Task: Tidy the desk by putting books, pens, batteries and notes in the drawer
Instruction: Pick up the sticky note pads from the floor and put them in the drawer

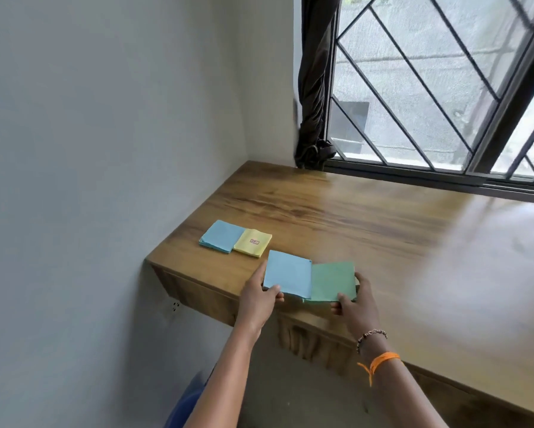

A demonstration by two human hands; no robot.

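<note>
Fingers [273, 289] of the left hand [257, 296] were curled round the near left edge of a blue pad [287, 273], thumb on top, while the right hand [353, 304] pinched the near right edge of a green pad [333, 281]. The two pads were held side by side, touching, at the front edge of the desk [367, 230], their joined long axis running left to right between the hands, each hand at its own end. A second pair, a blue stack [221, 236] and a yellow pad [253, 242], lay flat on the desk just beyond, nearer the left hand and well clear of the grip. No open drawer could be seen; a drawer front seemed to sit under the desk edge below the hands, so the held notes probably had to be gathered into one hand before it could be pulled. A knotted curtain [313, 118] hung at the window [429, 88], far from the path.
</note>
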